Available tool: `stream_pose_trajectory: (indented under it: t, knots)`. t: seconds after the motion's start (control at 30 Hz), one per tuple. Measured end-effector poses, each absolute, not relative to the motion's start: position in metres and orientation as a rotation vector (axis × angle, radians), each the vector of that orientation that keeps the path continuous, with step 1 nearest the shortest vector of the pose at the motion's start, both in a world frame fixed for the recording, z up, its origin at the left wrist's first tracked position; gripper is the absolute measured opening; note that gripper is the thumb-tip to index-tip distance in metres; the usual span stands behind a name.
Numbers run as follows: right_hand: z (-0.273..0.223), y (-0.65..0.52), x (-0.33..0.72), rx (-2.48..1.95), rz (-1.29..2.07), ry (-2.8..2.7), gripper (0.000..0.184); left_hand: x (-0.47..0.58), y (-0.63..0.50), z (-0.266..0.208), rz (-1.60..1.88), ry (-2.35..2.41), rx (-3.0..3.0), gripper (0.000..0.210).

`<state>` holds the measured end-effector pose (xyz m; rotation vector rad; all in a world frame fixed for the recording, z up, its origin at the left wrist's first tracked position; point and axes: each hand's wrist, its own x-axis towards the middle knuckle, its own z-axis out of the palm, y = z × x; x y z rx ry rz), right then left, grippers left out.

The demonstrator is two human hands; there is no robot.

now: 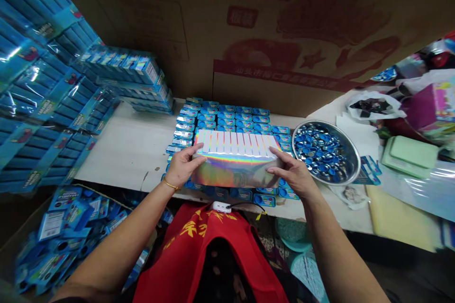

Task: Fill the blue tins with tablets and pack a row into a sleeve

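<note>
My left hand (pixel 182 164) and my right hand (pixel 291 170) grip a shiny holographic box (pixel 236 165) from its two ends. A row of white strips with rainbow edges shows along its top. The thumbs press on the side nearer me while the fingers reach toward the far edge. Beneath and behind the box, small blue printed packs (pixel 225 115) lie in rows on the white table (pixel 121 151); the box hides some of them. A thin gold bracelet circles my left wrist.
Wrapped blue packs (pixel 46 80) are stacked at left, with a smaller stack (pixel 142 80) behind. A steel bowl (pixel 355 170) holds blue caps. A large cardboard box (pixel 249 33) stands across the back. Loose blue cartons (pixel 67 232) fill a container below left. Pale green lids (pixel 408 154) lie at right.
</note>
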<state>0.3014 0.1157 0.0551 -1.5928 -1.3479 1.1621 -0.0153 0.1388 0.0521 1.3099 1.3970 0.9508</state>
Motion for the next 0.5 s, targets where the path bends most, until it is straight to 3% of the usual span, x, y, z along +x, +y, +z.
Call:
stream_pose_trajectory:
  t: [0.13,0.23,0.37,0.5]
  knots:
    - [0.059,0.119,0.309,-1.611,1.055,-1.466,0.031,-0.014,0.14,0.068,0.921,1.434,1.659,0.027]
    - [0.067,0.117,0.309,-1.636,0.889,-1.648,0.023,-0.009,0.136,0.083,0.962,1.469,1.872,0.018]
    - [0.1,0.111,0.282,-1.836,0.308,-1.882,0.044,-0.002,0.131,0.102,1.056,1.572,2.032,0.013]
    - [0.137,0.118,0.238,-1.886,0.178,-1.989,0.053,0.002,0.129,0.118,1.079,1.475,2.055,0.013]
